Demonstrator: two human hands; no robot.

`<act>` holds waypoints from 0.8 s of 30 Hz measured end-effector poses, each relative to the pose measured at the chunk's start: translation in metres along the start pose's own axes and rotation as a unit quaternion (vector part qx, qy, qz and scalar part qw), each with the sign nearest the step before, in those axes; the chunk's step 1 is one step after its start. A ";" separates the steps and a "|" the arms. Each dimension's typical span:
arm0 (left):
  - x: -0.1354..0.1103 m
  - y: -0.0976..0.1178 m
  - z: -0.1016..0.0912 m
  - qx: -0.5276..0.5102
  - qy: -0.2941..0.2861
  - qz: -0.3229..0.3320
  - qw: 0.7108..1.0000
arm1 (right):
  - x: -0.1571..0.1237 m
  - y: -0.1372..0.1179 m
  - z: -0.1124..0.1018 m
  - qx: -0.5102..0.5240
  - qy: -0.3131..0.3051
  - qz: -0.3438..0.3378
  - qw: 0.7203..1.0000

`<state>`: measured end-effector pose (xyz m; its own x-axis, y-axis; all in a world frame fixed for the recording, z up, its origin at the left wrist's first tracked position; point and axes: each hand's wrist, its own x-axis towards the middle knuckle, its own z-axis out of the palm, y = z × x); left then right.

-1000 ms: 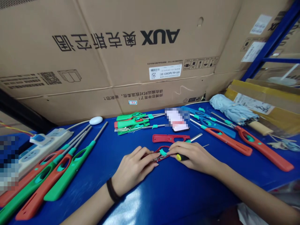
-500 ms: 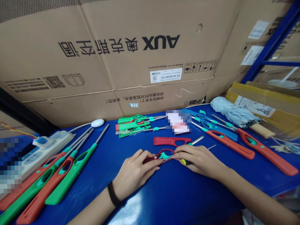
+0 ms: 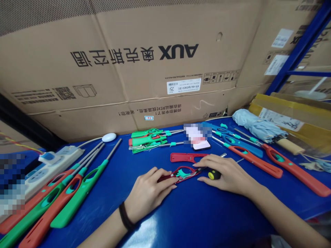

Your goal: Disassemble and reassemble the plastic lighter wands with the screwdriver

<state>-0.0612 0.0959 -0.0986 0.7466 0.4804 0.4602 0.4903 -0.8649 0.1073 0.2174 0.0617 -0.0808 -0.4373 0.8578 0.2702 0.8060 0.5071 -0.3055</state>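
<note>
My left hand (image 3: 155, 182) is closed on the grip end of an opened red gas lighter (image 3: 190, 169), pressing it to the blue table. A teal trigger (image 3: 183, 173) and thin wires show inside its shell. My right hand (image 3: 224, 174) is at the lighter's front end, thumb and forefinger apart, the forefinger close to the metal tube. Tucked in that hand is a screwdriver (image 3: 214, 174) with a black and yellow handle, its thin shaft pointing away to the right. The loose red shell half (image 3: 184, 157) lies just behind the lighter.
Red and green lighters (image 3: 80, 193) lie at left beside a white power strip (image 3: 62, 158). Green lighters (image 3: 148, 139), a phone (image 3: 202, 144), blue lighter parts (image 3: 240, 143) and orange-red lighters (image 3: 256, 161) lie behind. A folded umbrella (image 3: 258, 124) is at right; cardboard (image 3: 144, 82) stands behind.
My right thumb and forefinger have spread apart at the lighter's front end, and that hand has shifted slightly right with the screwdriver. My left hand stays on the lighter.
</note>
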 end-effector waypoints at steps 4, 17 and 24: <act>0.000 -0.004 -0.003 -0.002 0.004 0.000 1.000 | -0.002 0.007 -0.006 -0.009 0.006 0.041 0.999; 0.003 -0.007 -0.003 -0.037 0.024 -0.001 0.999 | -0.001 0.011 -0.006 0.040 -0.015 0.041 0.998; 0.002 -0.008 -0.004 -0.047 0.024 -0.001 0.999 | -0.002 0.013 -0.005 0.064 -0.004 0.041 0.997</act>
<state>-0.0650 0.1033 -0.0953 0.7222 0.4758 0.5021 0.4448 -0.8753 0.1897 0.2308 0.0661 -0.0803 -0.3753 0.8975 0.2315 0.7825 0.4407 -0.4398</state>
